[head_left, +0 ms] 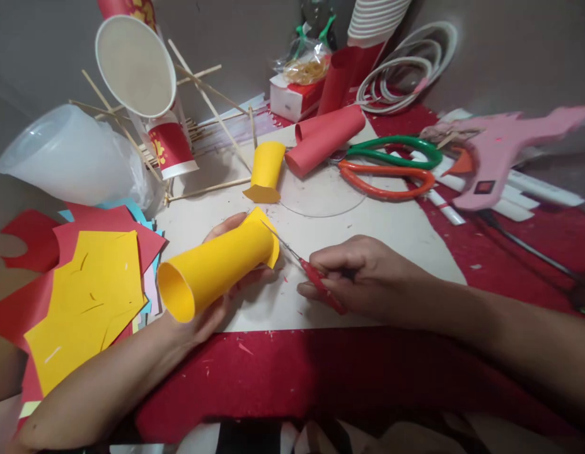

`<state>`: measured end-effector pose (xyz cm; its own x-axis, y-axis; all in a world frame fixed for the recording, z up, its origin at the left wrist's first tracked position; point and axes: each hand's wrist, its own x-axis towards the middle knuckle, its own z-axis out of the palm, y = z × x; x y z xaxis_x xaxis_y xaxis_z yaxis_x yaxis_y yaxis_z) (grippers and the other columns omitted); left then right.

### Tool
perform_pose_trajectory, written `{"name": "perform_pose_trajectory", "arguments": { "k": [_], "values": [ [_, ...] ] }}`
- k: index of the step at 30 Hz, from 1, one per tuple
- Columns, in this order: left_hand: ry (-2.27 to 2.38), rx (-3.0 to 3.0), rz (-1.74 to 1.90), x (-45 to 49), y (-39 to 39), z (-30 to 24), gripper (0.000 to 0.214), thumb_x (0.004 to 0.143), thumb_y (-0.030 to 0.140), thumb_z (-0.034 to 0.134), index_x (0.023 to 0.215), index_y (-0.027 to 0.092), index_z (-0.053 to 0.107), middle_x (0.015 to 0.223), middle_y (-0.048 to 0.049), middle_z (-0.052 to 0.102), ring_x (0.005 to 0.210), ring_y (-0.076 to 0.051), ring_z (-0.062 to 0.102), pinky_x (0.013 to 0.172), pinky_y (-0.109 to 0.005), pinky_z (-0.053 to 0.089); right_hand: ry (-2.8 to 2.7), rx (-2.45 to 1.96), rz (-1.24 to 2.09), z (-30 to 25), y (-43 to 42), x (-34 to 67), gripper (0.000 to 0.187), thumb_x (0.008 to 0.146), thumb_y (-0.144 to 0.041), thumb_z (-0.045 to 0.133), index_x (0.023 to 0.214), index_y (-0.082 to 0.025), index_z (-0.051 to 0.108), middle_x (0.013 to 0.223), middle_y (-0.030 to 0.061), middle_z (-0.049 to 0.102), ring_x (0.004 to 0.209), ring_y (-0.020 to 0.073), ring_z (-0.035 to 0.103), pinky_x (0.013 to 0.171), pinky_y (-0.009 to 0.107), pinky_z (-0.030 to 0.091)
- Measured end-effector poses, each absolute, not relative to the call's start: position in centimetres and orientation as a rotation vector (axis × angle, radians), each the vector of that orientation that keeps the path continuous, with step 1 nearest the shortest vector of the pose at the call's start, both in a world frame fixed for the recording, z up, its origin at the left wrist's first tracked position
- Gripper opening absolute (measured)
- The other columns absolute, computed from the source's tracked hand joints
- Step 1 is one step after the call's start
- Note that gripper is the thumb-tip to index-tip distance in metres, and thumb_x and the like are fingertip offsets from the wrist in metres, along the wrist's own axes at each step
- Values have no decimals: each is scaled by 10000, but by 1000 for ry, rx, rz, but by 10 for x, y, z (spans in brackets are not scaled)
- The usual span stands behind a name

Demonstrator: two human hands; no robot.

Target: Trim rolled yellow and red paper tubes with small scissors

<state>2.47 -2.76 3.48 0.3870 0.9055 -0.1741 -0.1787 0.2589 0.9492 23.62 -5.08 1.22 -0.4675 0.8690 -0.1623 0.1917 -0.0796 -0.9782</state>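
My left hand (214,315) is wrapped from below round a yellow paper tube (217,261), which lies tilted with its open end toward me. A flared yellow flap spreads at the tube's far end. In my right hand (363,277) is a small pair of red-handled scissors (321,284), with the blades reaching to that flap. Whether the blades are parted I cannot tell. Just beyond stands a shorter yellow paper tube (266,169) with a flared base. Two red paper rolls (325,142) lie to its right.
Large scissors (391,180) with green and orange handles and a pink glue gun (498,154) lie at right. Coloured paper scraps (96,284) are piled at left. Behind are a stick frame (212,189), paper cups (174,148) and a coiled cable (406,69).
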Motion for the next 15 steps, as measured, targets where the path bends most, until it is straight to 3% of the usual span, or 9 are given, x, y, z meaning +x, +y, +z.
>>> {"name": "perform_pose_trajectory", "arguments": {
  "k": [3, 6, 9, 13, 15],
  "values": [
    [816, 932, 910, 19, -29, 18, 609, 761, 318, 786, 1314, 332, 531, 1103, -18, 695, 999, -216, 697, 900, -384, 613, -1594, -1230, 1612, 17, -50, 234, 494, 796, -496, 679, 512, -180, 429, 479, -70, 310, 472, 57, 241, 402, 190, 216],
    [862, 1029, 895, 15, -37, 17, 814, 759, 209, 791, 1433, 406, 377, 1114, -11, 677, 995, -213, 697, 910, -404, 605, -1575, -1256, 1632, 17, -51, 233, 513, 787, -535, 682, 522, -184, 419, 491, -70, 282, 474, 57, 228, 387, 188, 191],
    [931, 1151, 947, 15, -41, 19, 828, 775, 229, 787, 1450, 398, 339, 1170, -20, 651, 1004, -209, 687, 916, -395, 597, -1556, -1210, 1680, 16, -52, 231, 506, 794, -525, 687, 536, -186, 414, 504, -73, 265, 477, 55, 222, 385, 186, 178],
    [1057, 1260, 1003, 17, -40, 17, 733, 785, 269, 781, 1413, 331, 408, 1107, -21, 661, 908, -182, 697, 979, -391, 558, -1526, -1167, 1719, 16, -54, 229, 524, 803, -517, 688, 536, -188, 379, 520, -73, 255, 486, 54, 216, 401, 192, 182],
    [1031, 1236, 1018, 19, -40, 15, 679, 801, 276, 766, 1392, 315, 432, 1109, -30, 664, 955, -198, 691, 990, -404, 555, -1524, -1192, 1723, 17, -54, 228, 532, 802, -533, 683, 538, -190, 375, 522, -71, 257, 494, 58, 221, 413, 200, 186]
  ]
}}
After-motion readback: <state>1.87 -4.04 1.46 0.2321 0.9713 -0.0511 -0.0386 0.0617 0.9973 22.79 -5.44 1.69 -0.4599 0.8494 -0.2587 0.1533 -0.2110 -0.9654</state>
